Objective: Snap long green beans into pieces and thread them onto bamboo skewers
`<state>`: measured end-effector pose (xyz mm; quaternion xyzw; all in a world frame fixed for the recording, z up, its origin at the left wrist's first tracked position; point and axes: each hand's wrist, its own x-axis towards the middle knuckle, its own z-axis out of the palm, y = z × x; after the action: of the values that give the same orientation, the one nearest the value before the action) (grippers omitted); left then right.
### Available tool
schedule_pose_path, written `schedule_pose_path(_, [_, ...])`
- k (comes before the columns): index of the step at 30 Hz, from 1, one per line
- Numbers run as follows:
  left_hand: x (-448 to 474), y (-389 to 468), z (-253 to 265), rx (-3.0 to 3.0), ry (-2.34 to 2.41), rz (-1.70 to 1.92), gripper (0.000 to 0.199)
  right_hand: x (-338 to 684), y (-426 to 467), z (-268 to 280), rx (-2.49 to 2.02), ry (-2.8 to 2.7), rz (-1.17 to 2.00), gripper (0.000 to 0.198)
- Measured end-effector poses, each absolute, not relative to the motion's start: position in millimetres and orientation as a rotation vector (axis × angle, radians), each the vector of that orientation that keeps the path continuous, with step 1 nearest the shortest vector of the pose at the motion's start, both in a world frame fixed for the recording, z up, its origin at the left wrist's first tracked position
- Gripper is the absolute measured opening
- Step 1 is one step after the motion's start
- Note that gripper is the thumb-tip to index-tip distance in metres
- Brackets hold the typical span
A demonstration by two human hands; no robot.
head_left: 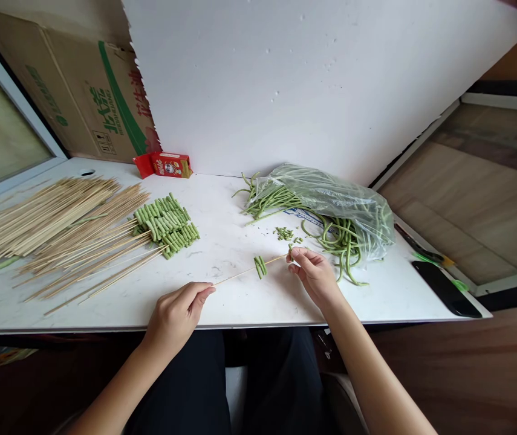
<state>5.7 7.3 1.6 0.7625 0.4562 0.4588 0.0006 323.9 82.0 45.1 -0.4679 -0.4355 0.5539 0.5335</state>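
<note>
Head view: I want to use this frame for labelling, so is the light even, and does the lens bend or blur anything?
Head view: soft, even light, weak shadows under the hands; no strong glare on the white table. Wide-lens distortion bows the table edge and tilts the walls. The skewer between left hand and right hand is sharp; the bottom corners look dim and smeared.

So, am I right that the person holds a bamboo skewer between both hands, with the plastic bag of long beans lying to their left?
Not quite: the head view shows the plastic bag of long beans on the right. The left hand and right hand do hold the bamboo skewer.
</note>
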Motion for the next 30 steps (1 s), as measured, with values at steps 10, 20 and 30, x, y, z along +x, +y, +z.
schedule_pose_path(10, [4.0,8.0,3.7,2.384,1.399,1.367,0.011,321.0,79.2,40.2,-1.066,-1.171,1.216,0.025])
schedule_pose_path(20, [3.5,8.9,9.4,2.414,1.354,1.193,0.021,307.0,70.5,45.2,-1.079,-1.329,1.155,0.027])
schedule_pose_path(30, [4.3,6.9,2.6,2.486,1.391,1.219,0.016,285.4,59.7,43.1,-1.085,-1.313,1.282,0.033])
